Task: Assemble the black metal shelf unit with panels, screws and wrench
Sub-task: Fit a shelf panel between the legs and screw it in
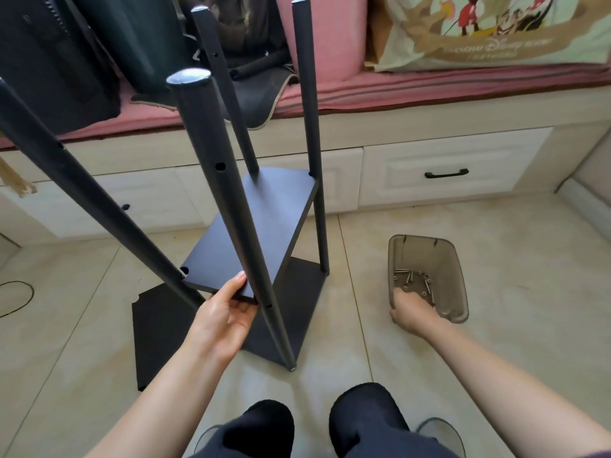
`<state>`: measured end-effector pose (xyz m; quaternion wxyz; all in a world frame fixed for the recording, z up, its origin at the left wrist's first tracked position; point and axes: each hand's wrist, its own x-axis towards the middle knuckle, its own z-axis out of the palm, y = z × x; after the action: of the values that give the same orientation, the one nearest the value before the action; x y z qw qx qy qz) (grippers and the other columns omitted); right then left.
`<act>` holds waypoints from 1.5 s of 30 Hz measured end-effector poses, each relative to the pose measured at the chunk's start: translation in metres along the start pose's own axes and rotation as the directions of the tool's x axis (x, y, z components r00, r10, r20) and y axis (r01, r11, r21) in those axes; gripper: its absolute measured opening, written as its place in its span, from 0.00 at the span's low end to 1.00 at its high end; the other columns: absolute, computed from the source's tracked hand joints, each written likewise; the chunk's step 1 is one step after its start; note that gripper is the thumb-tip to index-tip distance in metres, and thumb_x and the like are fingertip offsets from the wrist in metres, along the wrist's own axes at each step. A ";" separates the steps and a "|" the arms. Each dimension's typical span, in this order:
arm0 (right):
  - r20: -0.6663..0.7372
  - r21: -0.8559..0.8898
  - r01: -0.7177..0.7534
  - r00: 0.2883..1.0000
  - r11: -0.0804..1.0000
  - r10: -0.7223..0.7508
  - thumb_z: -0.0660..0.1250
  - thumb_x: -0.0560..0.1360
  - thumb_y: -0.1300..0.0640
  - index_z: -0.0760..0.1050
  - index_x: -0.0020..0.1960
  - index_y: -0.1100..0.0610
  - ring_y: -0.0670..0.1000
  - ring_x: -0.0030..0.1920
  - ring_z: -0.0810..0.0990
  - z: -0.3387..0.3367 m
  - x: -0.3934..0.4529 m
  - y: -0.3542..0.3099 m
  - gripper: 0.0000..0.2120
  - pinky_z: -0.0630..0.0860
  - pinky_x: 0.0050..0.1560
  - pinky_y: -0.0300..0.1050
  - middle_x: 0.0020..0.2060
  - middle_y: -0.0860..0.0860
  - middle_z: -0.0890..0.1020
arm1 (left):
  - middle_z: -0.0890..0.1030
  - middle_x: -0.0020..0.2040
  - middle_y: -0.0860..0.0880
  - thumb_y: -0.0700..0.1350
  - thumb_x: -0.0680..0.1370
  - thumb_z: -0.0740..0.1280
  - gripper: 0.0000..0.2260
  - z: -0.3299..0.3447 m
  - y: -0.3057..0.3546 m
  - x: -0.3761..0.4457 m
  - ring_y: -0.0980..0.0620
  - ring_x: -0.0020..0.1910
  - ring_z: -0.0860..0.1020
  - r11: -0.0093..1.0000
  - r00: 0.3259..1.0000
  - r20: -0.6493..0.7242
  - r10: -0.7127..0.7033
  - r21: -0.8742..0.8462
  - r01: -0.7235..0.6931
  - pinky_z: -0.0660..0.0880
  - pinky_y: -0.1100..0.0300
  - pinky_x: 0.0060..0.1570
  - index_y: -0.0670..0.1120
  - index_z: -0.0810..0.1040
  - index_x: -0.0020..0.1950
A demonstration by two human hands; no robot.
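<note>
Nearest to the camera are the person's knees in dark trousers, and from there the two bare forearms go out over the tiled floor.

The left hand (228, 312) holds the near edge of the middle panel (258, 233): the thumb lies on top and the fingers curl under the board, just beside the near post (228, 206). The right hand (408, 312) is well apart from it, to the right, and reaches over the rim into the grey plastic bin (461, 312). Its fingertips go down among the loose screws (415, 280) on the bottom (whether they already pinch one cannot be told, because the back of the hand hides them).

The relation that matters is this one: the screws lie just beyond the right fingers, while the holes in the posts are across to the left, close to the left hand. The screws lie flat in many directions, and the hole in the near post faces sideways, so a picked screw probably must be turned level with the panel edge and carried leftward.

Farther off, the bottom panel (297, 302) rests on the floor with four posts standing up from it, and the far right post (312, 133) passes the far corner of the middle panel. No wrench is seen. Behind stands a white drawer bench with a pink cushion.
</note>
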<state>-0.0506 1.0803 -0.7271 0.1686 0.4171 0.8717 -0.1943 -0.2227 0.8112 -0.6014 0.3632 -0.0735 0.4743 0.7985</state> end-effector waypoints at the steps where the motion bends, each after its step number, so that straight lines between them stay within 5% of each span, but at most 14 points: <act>1: -0.014 -0.003 0.015 1.000 1.000 -0.015 0.57 0.80 0.60 0.66 0.63 0.62 0.64 0.61 0.77 0.002 0.000 0.000 0.13 0.73 0.53 0.49 0.62 0.64 0.76 | 0.84 0.37 0.46 0.37 0.81 0.65 0.14 0.000 0.000 0.000 0.51 0.37 0.86 1.000 1.000 0.006 0.006 -0.008 -0.006 0.84 0.52 0.46 0.41 0.85 0.38; 6: -0.004 0.038 0.091 0.996 0.995 -0.091 0.58 0.79 0.60 0.67 0.58 0.59 0.62 0.56 0.77 0.010 -0.010 -0.006 0.08 0.73 0.49 0.49 0.58 0.61 0.77 | 0.84 0.38 0.47 0.38 0.81 0.65 0.06 0.001 0.000 -0.002 0.51 0.38 0.86 1.000 1.000 0.012 0.005 -0.002 -0.005 0.84 0.52 0.47 0.40 0.81 0.47; 11: 0.061 0.212 0.180 0.979 0.961 -0.197 0.60 0.78 0.60 0.69 0.68 0.57 0.60 0.57 0.79 0.026 -0.034 -0.021 0.18 0.75 0.53 0.46 0.58 0.60 0.80 | 0.85 0.38 0.47 0.38 0.81 0.65 0.05 0.004 0.002 -0.004 0.51 0.38 0.85 1.000 1.000 0.014 -0.002 0.005 0.002 0.83 0.52 0.49 0.40 0.80 0.49; 17: 0.191 0.301 0.244 0.932 0.922 -0.309 0.59 0.76 0.63 0.68 0.72 0.52 0.53 0.59 0.79 0.045 -0.059 -0.043 0.25 0.74 0.57 0.42 0.60 0.54 0.80 | 0.84 0.35 0.47 0.38 0.81 0.65 0.05 0.005 0.003 -0.008 0.52 0.34 0.85 0.999 0.999 -0.011 -0.044 -0.030 0.043 0.83 0.58 0.36 0.40 0.79 0.46; 24: 0.192 0.310 0.309 0.906 0.899 -0.378 0.58 0.79 0.62 0.75 0.66 0.58 0.52 0.59 0.80 0.014 -0.049 -0.073 0.18 0.74 0.55 0.39 0.58 0.55 0.82 | 0.84 0.37 0.46 0.38 0.80 0.67 0.04 0.002 0.004 -0.006 0.50 0.36 0.85 0.999 0.999 -0.011 -0.043 -0.020 0.043 0.84 0.52 0.44 0.40 0.80 0.48; 27: 0.025 0.622 0.215 0.956 0.753 -0.293 0.57 0.83 0.57 0.73 0.64 0.62 0.52 0.44 0.83 -0.042 -0.024 -0.097 0.14 0.80 0.46 0.46 0.48 0.57 0.82 | 0.84 0.38 0.45 0.37 0.80 0.66 0.04 0.003 0.001 -0.005 0.50 0.37 0.85 0.999 0.999 -0.016 -0.046 -0.029 0.046 0.84 0.51 0.46 0.39 0.80 0.48; 31: -0.071 0.904 0.131 0.985 0.407 -0.160 0.56 0.84 0.49 0.64 0.69 0.57 0.56 0.45 0.83 -0.125 0.011 -0.138 0.18 0.83 0.41 0.51 0.49 0.59 0.80 | 0.83 0.36 0.46 0.37 0.80 0.66 0.08 0.001 -0.001 -0.004 0.51 0.35 0.85 0.998 0.998 -0.007 -0.055 -0.043 0.054 0.84 0.55 0.40 0.39 0.83 0.44; 35: -0.004 0.948 0.073 0.976 0.311 -0.219 0.56 0.81 0.41 0.58 0.72 0.50 0.59 0.48 0.83 -0.166 0.036 -0.171 0.24 0.82 0.43 0.55 0.53 0.59 0.79 | 0.84 0.36 0.47 0.38 0.77 0.68 0.12 0.000 0.000 -0.004 0.51 0.36 0.85 0.997 0.998 0.028 -0.059 -0.045 0.060 0.83 0.58 0.38 0.42 0.86 0.35; 38: 0.011 0.962 0.061 0.965 0.267 -0.262 0.55 0.82 0.42 0.65 0.64 0.53 0.59 0.49 0.83 -0.167 0.044 -0.185 0.17 0.81 0.39 0.53 0.52 0.55 0.79 | 0.84 0.40 0.45 0.39 0.72 0.70 0.04 0.000 0.001 -0.005 0.49 0.40 0.86 0.996 0.996 0.051 -0.068 -0.048 0.070 0.83 0.56 0.40 0.41 0.85 0.43; 41: -0.157 0.936 0.223 0.957 0.271 -0.244 0.57 0.83 0.52 0.71 0.53 0.53 0.56 0.46 0.82 -0.158 0.052 -0.187 0.07 0.81 0.33 0.47 0.51 0.56 0.78 | 0.85 0.43 0.44 0.39 0.72 0.70 0.11 0.000 -0.001 -0.005 0.48 0.42 0.86 0.997 0.996 0.060 -0.064 -0.046 0.067 0.83 0.56 0.40 0.40 0.80 0.54; 45: -0.163 0.974 0.189 0.967 0.124 -0.194 0.56 0.82 0.62 0.73 0.51 0.58 0.55 0.46 0.78 -0.156 0.056 -0.189 0.07 0.80 0.53 0.61 0.47 0.57 0.76 | 0.85 0.45 0.44 0.38 0.72 0.70 0.17 0.003 -0.005 -0.006 0.49 0.42 0.86 0.997 0.998 0.042 -0.045 -0.056 0.048 0.83 0.57 0.39 0.39 0.78 0.61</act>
<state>-0.2542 1.0833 -0.5797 -0.1673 0.3105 0.5804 -0.7340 -0.2145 0.8117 -0.6004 0.3892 -0.0785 0.4420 0.8044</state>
